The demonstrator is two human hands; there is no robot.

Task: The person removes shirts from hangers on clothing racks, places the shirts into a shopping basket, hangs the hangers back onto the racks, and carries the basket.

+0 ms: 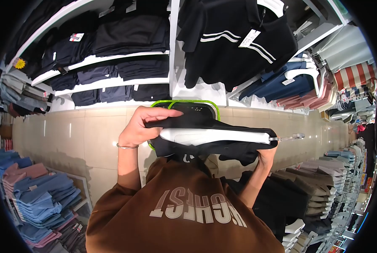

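A black garment (192, 122) is held sideways in front of my chest, with a white hanger (216, 136) lying in its opening and the metal hook (292, 137) pointing right. My left hand (144, 126) grips the cloth at the left end, thumb near the hanger's end and index finger stretched over the fabric. On the right, my right hand (267, 152) holds the garment below the hook end of the hanger; its fingers are mostly hidden by the cloth. Behind the garment is a green-rimmed dark basket (216, 110), partly covered.
Shelves (112, 83) of folded dark clothes stand ahead on the left. A black shirt with white stripes (239, 46) hangs ahead on the right. Folded blue clothes (45, 194) are at the lower left, and a rack of hanging garments (315, 181) at the lower right.
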